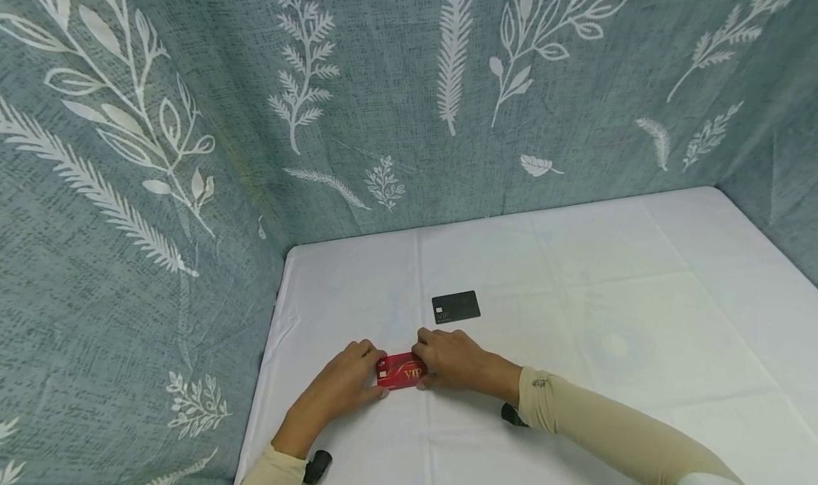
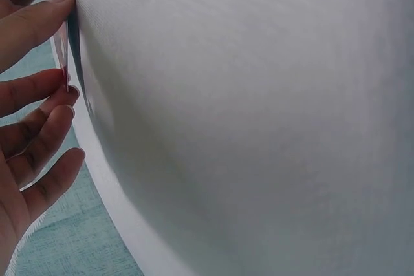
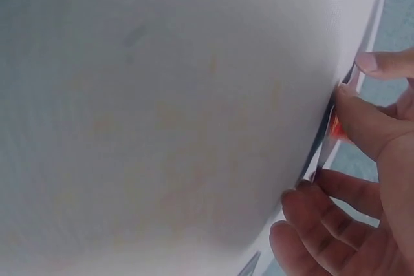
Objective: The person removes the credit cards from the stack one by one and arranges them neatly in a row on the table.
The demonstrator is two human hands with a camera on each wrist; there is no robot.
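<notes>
Pinched from both ends

From where I stand, a leafy blue-green curtain hangs along the left, far and right sides of a white-covered table. Beige sleeves reach in from the near side. At the table's near left, the left hand pinches a red card's left end; the right hand pinches its right. Just beyond lies a black card.

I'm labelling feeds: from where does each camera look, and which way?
Head: on the head, facing forward and down at the red card; left hand, right hand and sleeves show.
Left wrist: worn there, facing the white cloth; hands at left.
Right wrist: worn there, facing that cloth; hands at right.
Shared: both wrist views show the red card.
</notes>
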